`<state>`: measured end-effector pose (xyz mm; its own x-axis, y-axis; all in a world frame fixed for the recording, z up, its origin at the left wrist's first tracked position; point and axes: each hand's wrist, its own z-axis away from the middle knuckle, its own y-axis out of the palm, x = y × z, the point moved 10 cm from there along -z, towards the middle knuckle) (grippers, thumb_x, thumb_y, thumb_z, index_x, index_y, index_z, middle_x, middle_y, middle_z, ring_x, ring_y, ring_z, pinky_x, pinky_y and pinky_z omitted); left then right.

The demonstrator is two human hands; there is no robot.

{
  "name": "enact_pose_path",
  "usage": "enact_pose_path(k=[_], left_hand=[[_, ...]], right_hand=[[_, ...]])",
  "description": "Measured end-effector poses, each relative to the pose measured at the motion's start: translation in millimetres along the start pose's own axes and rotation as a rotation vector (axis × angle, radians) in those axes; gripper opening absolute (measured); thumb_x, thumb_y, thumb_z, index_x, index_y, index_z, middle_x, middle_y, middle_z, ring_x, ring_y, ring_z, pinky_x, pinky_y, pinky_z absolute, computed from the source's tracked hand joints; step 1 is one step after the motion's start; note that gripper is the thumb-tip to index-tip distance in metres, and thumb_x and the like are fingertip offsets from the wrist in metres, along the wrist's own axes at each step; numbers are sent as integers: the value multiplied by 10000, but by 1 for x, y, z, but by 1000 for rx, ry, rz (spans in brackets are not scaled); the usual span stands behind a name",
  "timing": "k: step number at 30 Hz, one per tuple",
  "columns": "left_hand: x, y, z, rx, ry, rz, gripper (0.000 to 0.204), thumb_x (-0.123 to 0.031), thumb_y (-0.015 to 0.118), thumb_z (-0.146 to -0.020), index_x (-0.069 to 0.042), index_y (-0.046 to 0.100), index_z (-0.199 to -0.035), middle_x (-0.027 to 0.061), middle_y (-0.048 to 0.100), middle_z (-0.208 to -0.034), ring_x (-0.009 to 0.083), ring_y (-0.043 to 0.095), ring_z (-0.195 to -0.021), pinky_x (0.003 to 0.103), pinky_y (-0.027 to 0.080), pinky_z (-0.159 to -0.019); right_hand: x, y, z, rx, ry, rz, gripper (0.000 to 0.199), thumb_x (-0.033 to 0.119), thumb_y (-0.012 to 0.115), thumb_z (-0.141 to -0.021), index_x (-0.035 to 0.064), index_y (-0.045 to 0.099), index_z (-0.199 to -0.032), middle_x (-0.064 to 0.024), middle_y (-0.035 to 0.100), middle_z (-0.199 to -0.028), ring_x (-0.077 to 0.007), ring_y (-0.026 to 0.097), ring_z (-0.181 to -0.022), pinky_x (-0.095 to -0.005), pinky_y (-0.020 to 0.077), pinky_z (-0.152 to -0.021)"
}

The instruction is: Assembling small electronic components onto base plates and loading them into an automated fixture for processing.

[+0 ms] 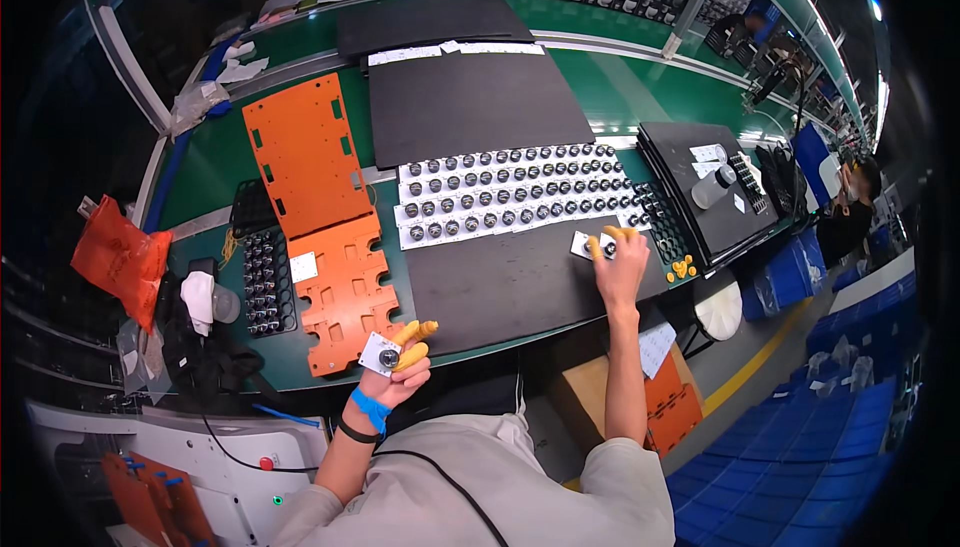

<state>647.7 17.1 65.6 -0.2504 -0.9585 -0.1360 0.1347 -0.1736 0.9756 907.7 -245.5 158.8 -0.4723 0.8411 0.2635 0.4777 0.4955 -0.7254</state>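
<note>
My left hand (408, 362), in yellow finger cots, is closed on a small white square board (374, 347) with a round black lens-like part on it. It is in front of the orange fixture's near edge. Toward the right of the black mat (500, 282), my right hand (622, 262), also in yellow cots, pinches another white board (579, 241) with a dark round part partly hidden by the fingers. Just beyond, rows of similar white boards (403, 212) with black round parts line the mat. The orange fixture (345, 297) lies unfolded, a small white square (303, 266) on it.
A black tray (290, 315) of dark round parts stands left of the fixture; another tray (672, 237) is at the right, near loose yellow finger cots (681, 268). A clear bottle (712, 187) rests on stacked black sheets (680, 147). A person (850, 209) is at far right.
</note>
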Motion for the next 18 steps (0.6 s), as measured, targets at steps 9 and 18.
enact_pose_path(k=[9, 18], left_hand=[[-3, 0, 4, 24, 29, 72, 481, -369, 450, -1084, 24, 499, -1358, -34, 397, -661, 56, 353, -489, 227, 351, -501], [-2, -3, 2, 54, 16, 97, 434, -332, 440, -1088, 10, 515, -1345, -31, 384, -640, 63, 359, -490, 233, 354, -496]], right_hand=[[-57, 5, 6, 104, 221, 190, 244, 193, 771, -796, 18, 715, -957, -139, 648, -1003, -338, 592, -1011, -442, 436, -927], [-67, 6, -20, 105, 21, -126, 296, 31, 709, -802, -8, 679, -1095, -180, 639, -1100, -362, 592, -1060, -438, 475, -931]])
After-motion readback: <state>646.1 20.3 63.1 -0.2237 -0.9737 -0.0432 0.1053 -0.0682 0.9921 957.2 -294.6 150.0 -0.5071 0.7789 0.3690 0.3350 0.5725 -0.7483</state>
